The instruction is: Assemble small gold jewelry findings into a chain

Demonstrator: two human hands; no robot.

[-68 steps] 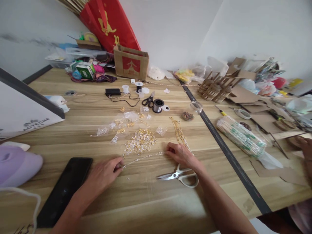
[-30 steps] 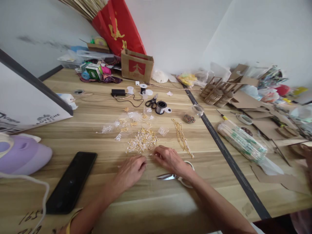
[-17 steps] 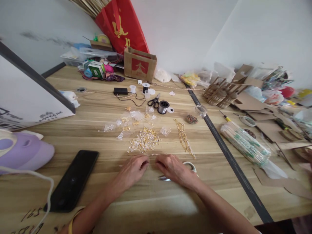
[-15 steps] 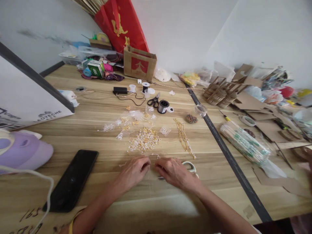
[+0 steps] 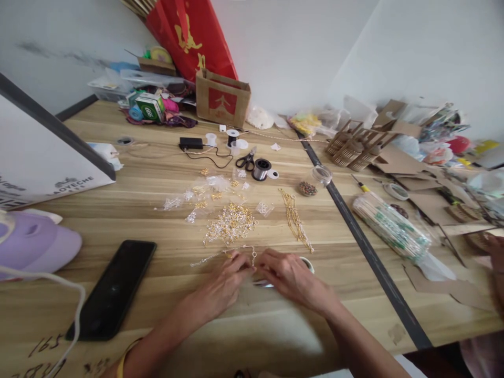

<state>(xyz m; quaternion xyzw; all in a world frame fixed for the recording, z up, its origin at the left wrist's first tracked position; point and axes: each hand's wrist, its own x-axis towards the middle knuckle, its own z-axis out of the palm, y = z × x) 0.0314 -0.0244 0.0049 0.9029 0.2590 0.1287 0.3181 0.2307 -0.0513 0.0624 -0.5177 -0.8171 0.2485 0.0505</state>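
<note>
A thin silver chain [image 5: 214,256] lies just behind my hands, and its right end, with a small ring, drops between my fingertips. My left hand [image 5: 228,278] is closed in a pinch on that end. My right hand [image 5: 289,275] is also pinched, its fingertips close to the left ones; what they hold is too small to make out. Beneath my right hand lie scissors with a pale handle [image 5: 307,264], mostly covered. Beyond the chain is a pile of gold and silver jewelry findings [image 5: 232,223]. Gold chains [image 5: 294,220] lie to the right.
A black phone [image 5: 114,289] lies left. Small bags of findings [image 5: 173,202], black scissors [image 5: 246,160], a wire spool [image 5: 261,169] and a bead dish [image 5: 307,189] stand farther back. Wrapped sticks [image 5: 391,226] lie right of a dark strip. Another person's hand [image 5: 496,262] shows at the right edge.
My hands have come closer together. The silver chain has been drawn out into clearer view, its ringed end now hanging between my fingers. The view has shifted slightly.
</note>
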